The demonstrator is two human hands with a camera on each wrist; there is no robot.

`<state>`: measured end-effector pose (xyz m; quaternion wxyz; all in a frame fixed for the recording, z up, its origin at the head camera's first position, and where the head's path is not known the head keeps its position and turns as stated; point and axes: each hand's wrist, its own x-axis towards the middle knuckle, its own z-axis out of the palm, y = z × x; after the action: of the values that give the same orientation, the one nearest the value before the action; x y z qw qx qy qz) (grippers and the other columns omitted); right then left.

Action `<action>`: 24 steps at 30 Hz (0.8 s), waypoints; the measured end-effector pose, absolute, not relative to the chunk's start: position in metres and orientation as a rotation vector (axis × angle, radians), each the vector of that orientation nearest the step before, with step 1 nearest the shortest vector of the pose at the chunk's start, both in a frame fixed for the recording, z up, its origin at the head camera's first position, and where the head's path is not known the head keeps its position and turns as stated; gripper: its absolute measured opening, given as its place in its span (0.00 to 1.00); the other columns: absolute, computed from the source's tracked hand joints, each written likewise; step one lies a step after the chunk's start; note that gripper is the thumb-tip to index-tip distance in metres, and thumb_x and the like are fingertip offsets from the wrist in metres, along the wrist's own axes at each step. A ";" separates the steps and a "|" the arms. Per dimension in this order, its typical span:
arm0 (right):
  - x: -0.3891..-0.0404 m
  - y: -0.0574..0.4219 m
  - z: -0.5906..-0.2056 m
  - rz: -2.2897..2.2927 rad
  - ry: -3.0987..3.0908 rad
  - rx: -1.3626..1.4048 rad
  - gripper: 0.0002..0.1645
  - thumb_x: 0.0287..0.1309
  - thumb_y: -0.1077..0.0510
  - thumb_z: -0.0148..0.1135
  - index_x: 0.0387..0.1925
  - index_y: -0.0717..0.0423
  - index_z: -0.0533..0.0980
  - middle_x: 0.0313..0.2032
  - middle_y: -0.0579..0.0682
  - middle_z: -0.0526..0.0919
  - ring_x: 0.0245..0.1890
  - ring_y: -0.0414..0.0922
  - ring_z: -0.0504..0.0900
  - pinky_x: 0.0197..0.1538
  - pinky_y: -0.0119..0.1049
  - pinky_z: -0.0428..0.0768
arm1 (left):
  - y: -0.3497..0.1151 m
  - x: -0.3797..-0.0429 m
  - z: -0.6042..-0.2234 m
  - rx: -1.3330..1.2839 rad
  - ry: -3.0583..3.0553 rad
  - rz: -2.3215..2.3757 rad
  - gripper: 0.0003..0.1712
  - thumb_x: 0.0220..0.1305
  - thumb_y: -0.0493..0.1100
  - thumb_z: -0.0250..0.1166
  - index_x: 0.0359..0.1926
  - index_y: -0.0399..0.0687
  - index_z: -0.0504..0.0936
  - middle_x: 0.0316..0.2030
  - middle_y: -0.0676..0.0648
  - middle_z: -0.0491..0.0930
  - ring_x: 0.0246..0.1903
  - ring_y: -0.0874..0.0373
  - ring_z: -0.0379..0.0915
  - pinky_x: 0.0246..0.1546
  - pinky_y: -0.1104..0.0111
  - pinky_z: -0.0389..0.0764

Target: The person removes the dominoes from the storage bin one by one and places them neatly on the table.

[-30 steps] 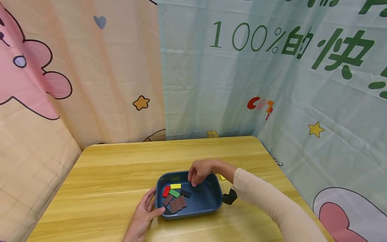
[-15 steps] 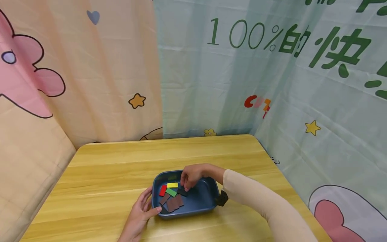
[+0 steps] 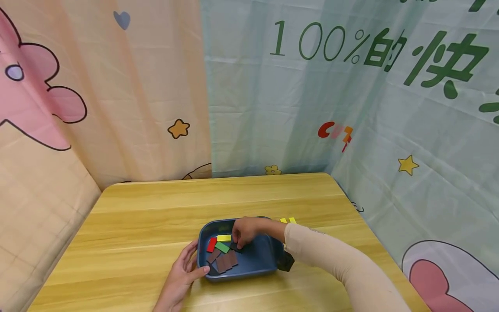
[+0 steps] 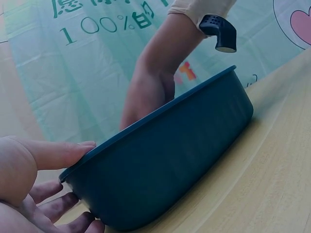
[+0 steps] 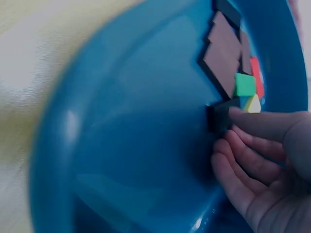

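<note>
Left hand (image 3: 180,269) is gripping the blue tray (image 3: 255,268); right hand (image 3: 246,230) is pinching a black block (image 5: 220,117).
The block is sitting inside the tray, near a green block (image 3: 222,247); yellow pieces (image 3: 293,220) are lying on the table (image 3: 156,208) beyond.

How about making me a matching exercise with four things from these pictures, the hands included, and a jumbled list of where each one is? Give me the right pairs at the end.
Things:
1. Blue tray
2. Left hand
3. Right hand
4. Green block

Places:
A. Inside the tray, thumb on a black block
B. Inside the tray, beside a yellow block
C. Resting on the wooden tabletop
D. Gripping the tray's end, thumb over the rim

Right pairs: 1-C, 2-D, 3-A, 4-B
</note>
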<state>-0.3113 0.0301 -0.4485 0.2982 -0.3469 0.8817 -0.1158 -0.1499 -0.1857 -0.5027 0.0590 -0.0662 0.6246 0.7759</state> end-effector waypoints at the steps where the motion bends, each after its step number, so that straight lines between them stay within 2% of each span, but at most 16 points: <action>1: -0.310 0.029 -0.450 -0.270 2.371 -0.938 0.06 0.59 0.60 0.76 0.32 0.51 0.84 0.28 0.39 0.81 0.27 0.36 0.78 0.33 0.29 0.78 | -0.186 -0.150 -0.502 -0.199 1.891 2.350 0.52 0.61 0.25 0.71 0.80 0.37 0.52 0.79 0.32 0.49 0.76 0.33 0.48 0.68 0.50 0.67; 5: -0.307 0.026 -0.453 -0.174 2.434 -0.963 0.09 0.57 0.57 0.79 0.28 0.48 0.83 0.26 0.38 0.79 0.27 0.36 0.76 0.32 0.28 0.76 | -0.185 -0.150 -0.501 -0.192 1.880 2.353 0.52 0.61 0.25 0.71 0.79 0.36 0.52 0.79 0.32 0.49 0.76 0.33 0.47 0.66 0.51 0.69; 10: -0.307 0.022 -0.452 -0.178 2.435 -0.977 0.09 0.57 0.58 0.79 0.27 0.48 0.83 0.25 0.38 0.80 0.26 0.36 0.77 0.31 0.28 0.76 | -0.186 -0.151 -0.501 -0.222 1.900 2.337 0.51 0.61 0.25 0.71 0.79 0.37 0.53 0.78 0.32 0.51 0.75 0.33 0.49 0.65 0.53 0.71; 24: -0.300 0.023 -0.453 -0.249 2.484 -1.024 0.06 0.56 0.62 0.79 0.33 0.52 0.86 0.30 0.39 0.82 0.29 0.35 0.77 0.34 0.27 0.78 | -0.188 -0.151 -0.500 -0.220 1.911 2.318 0.51 0.62 0.25 0.71 0.80 0.39 0.53 0.79 0.33 0.50 0.75 0.33 0.49 0.67 0.50 0.69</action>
<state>-0.2999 0.0229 -0.4530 0.2198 -0.3702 0.8981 -0.0899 -0.1507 -0.1877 -0.4997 0.0645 -0.0729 0.6331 0.7680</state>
